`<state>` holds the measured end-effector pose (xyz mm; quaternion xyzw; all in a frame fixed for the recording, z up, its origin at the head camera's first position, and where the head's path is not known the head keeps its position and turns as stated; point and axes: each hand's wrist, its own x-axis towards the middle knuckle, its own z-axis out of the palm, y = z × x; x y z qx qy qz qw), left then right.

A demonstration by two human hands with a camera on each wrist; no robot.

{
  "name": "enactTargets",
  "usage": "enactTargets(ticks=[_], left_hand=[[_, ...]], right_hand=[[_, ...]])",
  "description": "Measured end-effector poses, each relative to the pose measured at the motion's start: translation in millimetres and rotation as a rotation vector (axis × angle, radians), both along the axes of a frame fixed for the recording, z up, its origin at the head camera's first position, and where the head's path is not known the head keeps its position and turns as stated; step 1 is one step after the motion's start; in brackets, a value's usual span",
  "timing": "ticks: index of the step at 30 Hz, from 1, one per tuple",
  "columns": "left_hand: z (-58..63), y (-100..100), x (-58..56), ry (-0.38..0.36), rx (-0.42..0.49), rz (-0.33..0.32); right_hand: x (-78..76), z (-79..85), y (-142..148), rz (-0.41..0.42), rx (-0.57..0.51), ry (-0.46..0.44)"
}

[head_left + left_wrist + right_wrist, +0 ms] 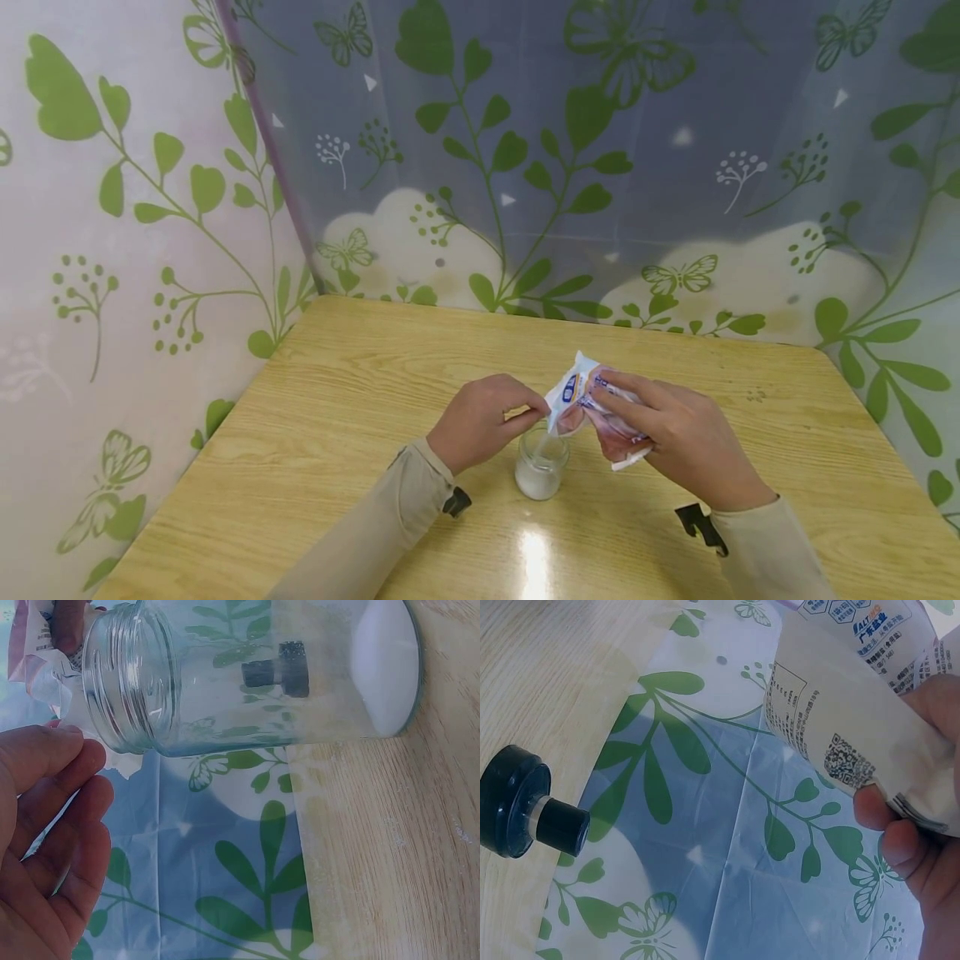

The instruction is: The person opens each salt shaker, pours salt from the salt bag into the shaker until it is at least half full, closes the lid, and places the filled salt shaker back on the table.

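Left hand [480,421]: thumb and fingertips brought together, pinching the near corner of the packet; remaining fingers loosely bent in the left wrist view.

Right hand [686,433]: gripping the body of the packet, fingers laid across it and curled round its edge. The hands are apart from each other, one at either side of the packet.

Packet [579,402]: soft, white and pink with a blue oval mark; creased; held tilted above the table, its lower left corner at the jar's mouth. Back printed with small text, blue lettering and a square code [849,760].

Jar [540,468]: clear glass, threaded neck, uncovered; upright on the table beneath the packet, between the two forearms. White contents [386,675] in the bottom, their surface sloping.

Sleeves [375,533]: a pair, beige, cuffed at the wrists; a black fitting [457,502] by the left cuff, another black fitting [701,529] by the right.

Black object [534,804]: wide round base, silver band, narrower knob; upright on the table, clear of the right hand.

Table [337,375]: pale wood grain, a bright reflection near the front.

Curtain [525,217]: blue-grey and white, printed with green leaves and butterflies, behind the table and along its sides.
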<state>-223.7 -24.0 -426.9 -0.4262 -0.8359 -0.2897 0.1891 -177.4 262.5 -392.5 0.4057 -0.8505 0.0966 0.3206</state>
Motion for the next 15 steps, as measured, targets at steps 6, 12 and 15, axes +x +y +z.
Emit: enactTargets(ticks=[6,12,15], left_hand=[[0.6,-0.1,1.0,-0.009,-0.001,0.003],[0.8,-0.2,1.4,-0.009,-0.005,0.004],[1.1,0.2,1.4,-0.002,-0.006,0.002]], right_hand=[[0.3,0.3,-0.1,0.001,-0.001,0.004],[0.5,0.0,-0.4,-0.001,0.000,0.000],[0.3,-0.4,0.0,-0.002,0.002,0.000]])
